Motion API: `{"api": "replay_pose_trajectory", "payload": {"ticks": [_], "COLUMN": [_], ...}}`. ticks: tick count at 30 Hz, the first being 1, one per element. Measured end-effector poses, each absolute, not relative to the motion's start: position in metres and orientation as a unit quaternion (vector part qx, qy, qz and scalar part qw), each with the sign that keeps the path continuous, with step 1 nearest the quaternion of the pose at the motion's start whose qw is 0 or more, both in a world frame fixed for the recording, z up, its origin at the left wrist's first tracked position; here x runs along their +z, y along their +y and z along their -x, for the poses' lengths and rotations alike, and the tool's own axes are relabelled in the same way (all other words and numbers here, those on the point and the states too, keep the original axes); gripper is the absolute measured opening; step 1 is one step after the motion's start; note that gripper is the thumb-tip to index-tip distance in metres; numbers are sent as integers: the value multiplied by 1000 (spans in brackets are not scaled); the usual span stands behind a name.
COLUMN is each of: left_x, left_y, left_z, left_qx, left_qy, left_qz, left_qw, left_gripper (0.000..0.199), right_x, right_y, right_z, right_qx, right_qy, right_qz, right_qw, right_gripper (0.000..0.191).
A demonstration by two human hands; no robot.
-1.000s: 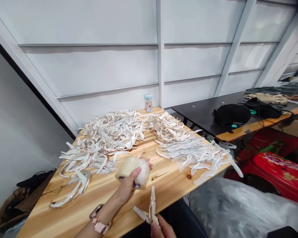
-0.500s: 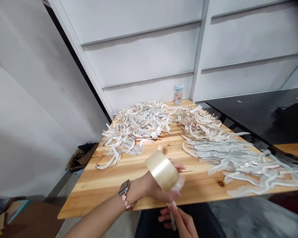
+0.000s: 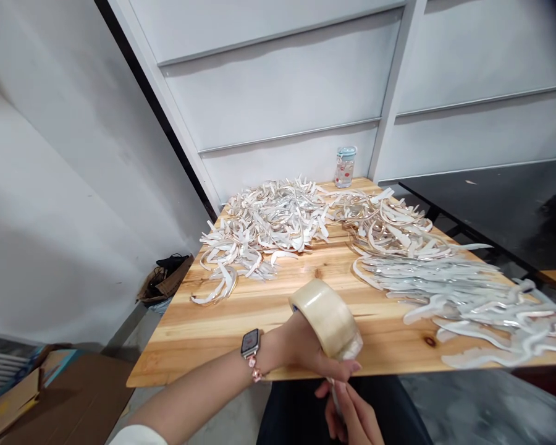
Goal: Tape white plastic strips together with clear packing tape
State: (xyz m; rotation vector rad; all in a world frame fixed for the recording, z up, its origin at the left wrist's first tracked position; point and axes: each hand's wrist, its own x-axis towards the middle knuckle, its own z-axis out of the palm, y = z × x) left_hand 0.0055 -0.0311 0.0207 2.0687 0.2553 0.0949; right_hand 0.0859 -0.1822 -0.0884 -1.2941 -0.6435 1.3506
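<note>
A wide roll of clear packing tape is around my left hand, which wears a watch and a pink bracelet. Its thumb presses at the roll's lower end, where some crumpled tape shows. Just below, at the table's front edge, my right hand pinches a thin whitish strip that reaches up to the left thumb; most of it is hidden by the fingers. Beyond both hands, curved white and clear strips lie on the wooden table: a tangled heap at the back left and flatter, aligned strips at the right.
A clear jar with a blue lid stands at the table's back edge, against the white panel wall. To the right is a black table. Cardboard boxes sit on the floor at the left.
The view has shifted, so everything sits differently in the picture. The tape roll is tilted a little differently on my left hand. My right hand still pinches the strip, with less of it showing.
</note>
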Motion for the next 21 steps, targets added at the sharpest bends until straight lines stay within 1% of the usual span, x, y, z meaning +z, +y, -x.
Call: {"api": "replay_pose_trajectory", "payload": {"ticks": [4, 7, 10, 12, 14, 16, 18, 20, 21], "left_x": [21, 16, 8, 3, -1, -4, -4, 0, 4], "left_y": [-33, -37, -41, -43, -47, -51, -53, -47, -40], "left_z": [-8, -15, -23, -26, -27, -25, -23, -22, -22], "left_qx": [38, 64, 66, 62, 78, 95, 90, 110, 155], "left_qy": [94, 75, 67, 66, 74, 75, 69, 97, 136], "left_qz": [-851, -885, -924, -934, -933, -926, -911, -859, -808], "left_qw": [515, 455, 370, 345, 342, 357, 397, 491, 552], "left_gripper": [40, 46, 59, 65, 65, 65, 61, 46, 35], "right_x": [-91, -96, -101, -103, -105, -106, -106, -104, -101], "right_y": [-183, -186, -191, -194, -194, -194, -193, -191, -191], "right_z": [-89, -91, -93, -95, -97, -99, -102, -102, -102], "right_qx": [587, 585, 568, 566, 571, 572, 568, 574, 580], "right_qy": [-264, -260, -248, -255, -267, -268, -264, -266, -269], "right_qz": [527, 521, 544, 550, 543, 540, 539, 534, 531], "right_qw": [554, 565, 565, 559, 554, 556, 562, 561, 557], "right_gripper": [70, 73, 72, 71, 68, 64, 59, 55, 55]}}
